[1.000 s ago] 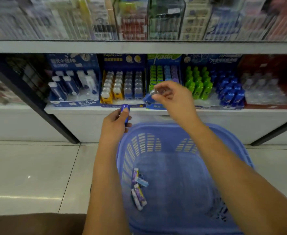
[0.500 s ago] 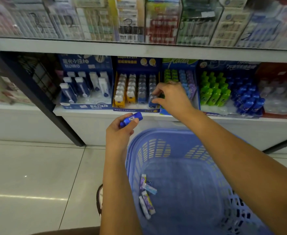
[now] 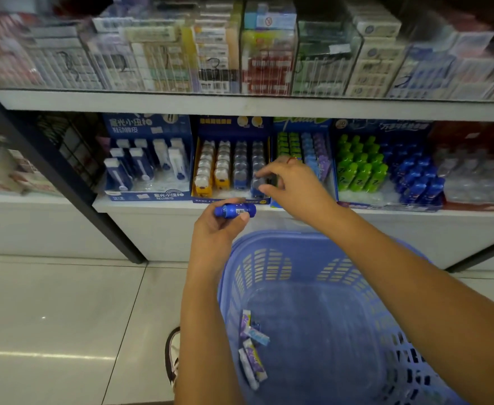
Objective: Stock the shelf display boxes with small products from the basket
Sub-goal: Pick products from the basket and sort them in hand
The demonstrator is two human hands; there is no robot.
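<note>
Right hand point(image 3: 292, 182) pinches a small grey item point(image 3: 258, 184) at the front right slot of the display box point(image 3: 231, 125). Seat it upright, in line with its column. Left hand point(image 3: 216, 232) grips a blue bottle point(image 3: 235, 210) between shelf point(image 3: 152, 206) and basket point(image 3: 313, 238), staged for the next placement.

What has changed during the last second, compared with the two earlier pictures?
The right hand carried its grey item left, from in front of the neighbouring box into the display box, and now pinches it at the front of the rightmost row. The left hand turned its blue tube from upright to lying sideways. The packets in the basket stayed as they were.
</note>
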